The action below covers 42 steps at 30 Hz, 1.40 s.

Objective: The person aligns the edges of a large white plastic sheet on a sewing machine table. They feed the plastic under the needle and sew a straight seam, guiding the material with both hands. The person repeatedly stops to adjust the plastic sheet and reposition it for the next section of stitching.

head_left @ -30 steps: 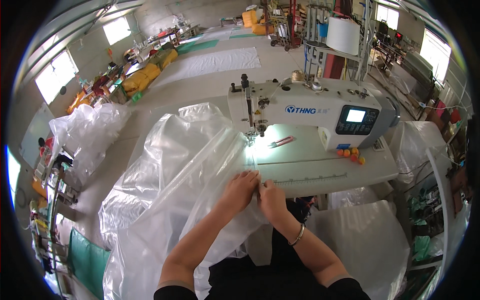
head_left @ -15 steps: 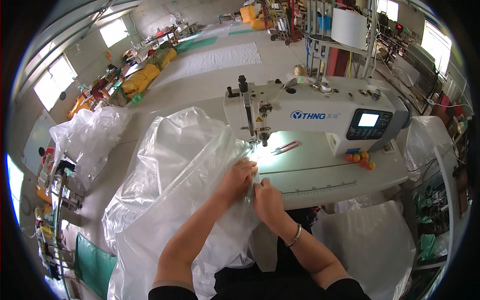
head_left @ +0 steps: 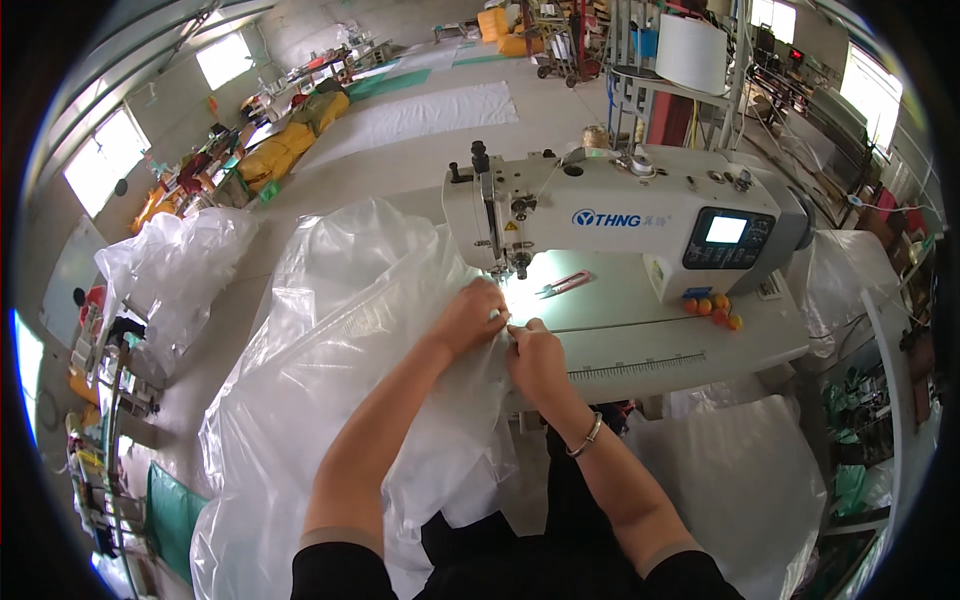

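Note:
A large sheet of clear plastic film (head_left: pixel 340 340) is bunched over the left part of the white sewing table (head_left: pixel 650 330) and hangs down to my lap. My left hand (head_left: pixel 470 315) grips its edge just in front of the needle. My right hand (head_left: pixel 535 360), with a bracelet on the wrist, pinches the same edge right beside it. The white industrial sewing machine (head_left: pixel 620 215) stands behind my hands, its needle area (head_left: pixel 520 265) lit by a small lamp.
Pink-handled thread snips (head_left: pixel 565 285) lie on the table by the needle. Small orange balls (head_left: pixel 712 308) sit under the machine's screen. A white thread cone (head_left: pixel 690 50) stands behind. More clear plastic is piled at left (head_left: pixel 175 265) and right (head_left: pixel 740 480).
Both hands have moved up the table toward the needle, carrying the plastic edge with them. The film has bunched higher on the left.

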Tool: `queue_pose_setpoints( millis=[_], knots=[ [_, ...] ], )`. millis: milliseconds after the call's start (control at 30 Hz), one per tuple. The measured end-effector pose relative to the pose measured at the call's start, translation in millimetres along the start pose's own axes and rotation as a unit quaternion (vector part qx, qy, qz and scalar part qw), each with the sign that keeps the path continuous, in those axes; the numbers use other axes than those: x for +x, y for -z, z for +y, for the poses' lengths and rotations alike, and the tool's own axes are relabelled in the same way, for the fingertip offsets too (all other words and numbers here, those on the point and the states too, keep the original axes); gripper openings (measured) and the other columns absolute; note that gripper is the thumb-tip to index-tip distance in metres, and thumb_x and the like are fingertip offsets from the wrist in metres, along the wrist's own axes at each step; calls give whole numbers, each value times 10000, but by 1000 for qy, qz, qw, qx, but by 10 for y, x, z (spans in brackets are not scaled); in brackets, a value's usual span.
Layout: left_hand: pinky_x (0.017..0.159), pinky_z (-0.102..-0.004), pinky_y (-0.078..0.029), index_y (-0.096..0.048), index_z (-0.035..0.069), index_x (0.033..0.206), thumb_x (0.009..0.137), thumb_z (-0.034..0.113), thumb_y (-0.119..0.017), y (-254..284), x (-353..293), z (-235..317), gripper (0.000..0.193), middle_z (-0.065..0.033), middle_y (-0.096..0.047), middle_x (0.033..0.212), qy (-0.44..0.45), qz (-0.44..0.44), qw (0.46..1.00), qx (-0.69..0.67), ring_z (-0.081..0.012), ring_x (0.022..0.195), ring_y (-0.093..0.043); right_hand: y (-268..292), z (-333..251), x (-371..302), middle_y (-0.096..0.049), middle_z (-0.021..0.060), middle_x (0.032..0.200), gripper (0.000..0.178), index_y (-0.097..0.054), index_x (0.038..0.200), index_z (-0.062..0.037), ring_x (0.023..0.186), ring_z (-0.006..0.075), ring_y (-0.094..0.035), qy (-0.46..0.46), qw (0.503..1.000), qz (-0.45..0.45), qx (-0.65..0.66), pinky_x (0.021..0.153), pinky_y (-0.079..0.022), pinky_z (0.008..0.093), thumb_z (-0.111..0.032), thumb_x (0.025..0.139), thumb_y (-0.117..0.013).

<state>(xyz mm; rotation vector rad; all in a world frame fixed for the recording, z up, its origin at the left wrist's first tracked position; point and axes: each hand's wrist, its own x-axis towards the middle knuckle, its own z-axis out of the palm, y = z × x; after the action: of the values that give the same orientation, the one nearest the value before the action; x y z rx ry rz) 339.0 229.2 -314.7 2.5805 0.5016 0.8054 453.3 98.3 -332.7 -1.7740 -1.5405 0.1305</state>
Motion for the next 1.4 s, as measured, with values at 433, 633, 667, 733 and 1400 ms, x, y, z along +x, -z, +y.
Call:
queue_pose_setpoints(
  millis=[433, 633, 667, 733, 1400],
  knots=[
    [976, -414, -434, -666, 33, 1070, 799, 240, -668, 36, -917, 1150, 341, -98, -647, 1117, 35, -41, 997, 62, -283, 1080, -573, 403, 57, -24, -627, 196, 773, 173, -702, 857, -7, 704, 370, -639, 30, 997, -19, 71, 642, -526, 434, -151, 761, -702],
    [972, -418, -434, -659, 32, 1073, 808, 227, -666, -7, -908, 1155, 329, -106, -635, 1115, 28, -31, 998, 49, -290, 1088, -564, 29, 88, 405, -670, 174, 746, 236, -685, 876, 21, 751, 343, -667, -18, 991, -69, -113, 708, -537, 413, -170, 736, -704],
    [970, -423, -438, -659, 32, 1073, 811, 221, -670, -8, -920, 1153, 324, -108, -633, 1121, 29, -32, 998, 46, -296, 1089, -566, 6, 74, 387, -666, 175, 748, 201, -679, 860, 11, 746, 345, -664, -11, 991, -65, -117, 704, -535, 418, -150, 739, -690],
    [965, -429, -442, -658, 34, 1068, 814, 208, -672, -9, -930, 1138, 308, -112, -630, 1120, 30, -38, 998, 39, -304, 1082, -570, -20, 67, 342, -659, 178, 752, 132, -667, 828, -9, 735, 351, -658, 0, 991, -55, -125, 694, -532, 428, -111, 744, -662],
    [1019, -428, -385, -573, 68, 1253, 762, 95, -615, 55, -736, 929, 493, -73, -531, 1347, 125, -99, 983, 90, -287, 1230, -462, 177, -33, -505, -555, 119, 1031, 293, -626, 1017, 53, 1009, 295, -524, 182, 977, -14, -106, 806, -466, 385, -52, 744, -607]
  ],
)
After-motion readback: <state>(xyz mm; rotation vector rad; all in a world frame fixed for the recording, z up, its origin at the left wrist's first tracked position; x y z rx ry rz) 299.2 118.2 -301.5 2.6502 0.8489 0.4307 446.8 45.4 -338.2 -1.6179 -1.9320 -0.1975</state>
